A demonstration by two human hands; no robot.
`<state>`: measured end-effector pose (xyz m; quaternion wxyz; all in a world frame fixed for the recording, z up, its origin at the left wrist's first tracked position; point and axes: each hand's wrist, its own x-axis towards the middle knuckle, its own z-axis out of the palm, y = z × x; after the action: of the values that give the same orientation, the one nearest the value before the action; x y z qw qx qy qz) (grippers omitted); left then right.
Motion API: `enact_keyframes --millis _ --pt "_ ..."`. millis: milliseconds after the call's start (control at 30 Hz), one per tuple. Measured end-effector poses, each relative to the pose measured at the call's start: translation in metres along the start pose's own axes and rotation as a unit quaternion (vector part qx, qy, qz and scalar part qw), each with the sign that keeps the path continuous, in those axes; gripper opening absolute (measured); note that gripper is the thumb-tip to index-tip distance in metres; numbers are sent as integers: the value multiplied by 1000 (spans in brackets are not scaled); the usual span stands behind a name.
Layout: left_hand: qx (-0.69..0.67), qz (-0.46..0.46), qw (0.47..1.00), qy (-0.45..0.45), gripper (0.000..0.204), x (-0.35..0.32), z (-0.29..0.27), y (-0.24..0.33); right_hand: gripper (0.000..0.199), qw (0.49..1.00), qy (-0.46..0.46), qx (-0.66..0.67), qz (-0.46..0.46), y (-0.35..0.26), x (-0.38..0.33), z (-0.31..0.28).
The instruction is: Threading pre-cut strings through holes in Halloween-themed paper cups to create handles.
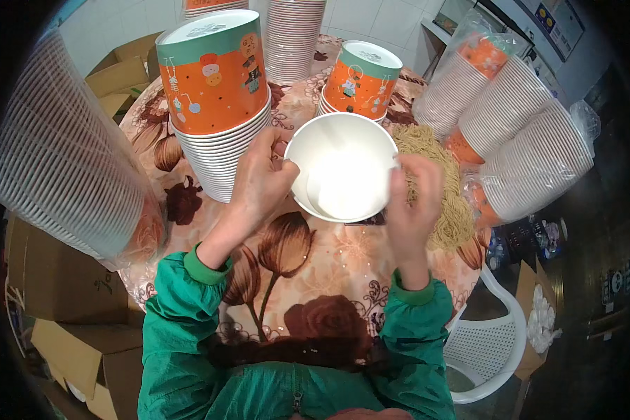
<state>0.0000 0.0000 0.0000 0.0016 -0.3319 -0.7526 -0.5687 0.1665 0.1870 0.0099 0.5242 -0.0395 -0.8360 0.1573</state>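
Note:
A white paper bucket (346, 168) is held up above the table, tilted so its bare white inside faces me. My left hand (262, 171) is closed on its left rim, thumb at the inner edge. My right hand (414, 199) is beside the right rim, its curled fingers smeared by motion; whether it grips the rim or something thin is unclear. A loose pile of tan cords (444, 217) lies just behind and right of that hand. Behind the bucket, upside-down orange-and-green paper buckets stand in a large stack (213, 84) and a smaller stack (362, 80).
Tall nested buckets in clear plastic (63, 154) lean at the left; more bagged stacks (532, 154) lie at the right. A flowered cloth (329, 269) covers the round table. Cardboard boxes (70, 280) stand at the left, a white plastic chair (486, 343) at the lower right.

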Motion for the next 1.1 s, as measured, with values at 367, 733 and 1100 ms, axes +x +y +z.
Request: enact_keyframes --millis 367,733,1100 --pt "-251 -79 962 -76 36 10 8 -34 30 919 -48 286 267 21 -2 -4" --pt "-238 -121 958 -106 41 11 17 -45 21 921 -23 278 272 11 2 1" --pt "-255 -128 953 -105 29 14 27 -82 7 944 -32 247 215 -3 -12 17"
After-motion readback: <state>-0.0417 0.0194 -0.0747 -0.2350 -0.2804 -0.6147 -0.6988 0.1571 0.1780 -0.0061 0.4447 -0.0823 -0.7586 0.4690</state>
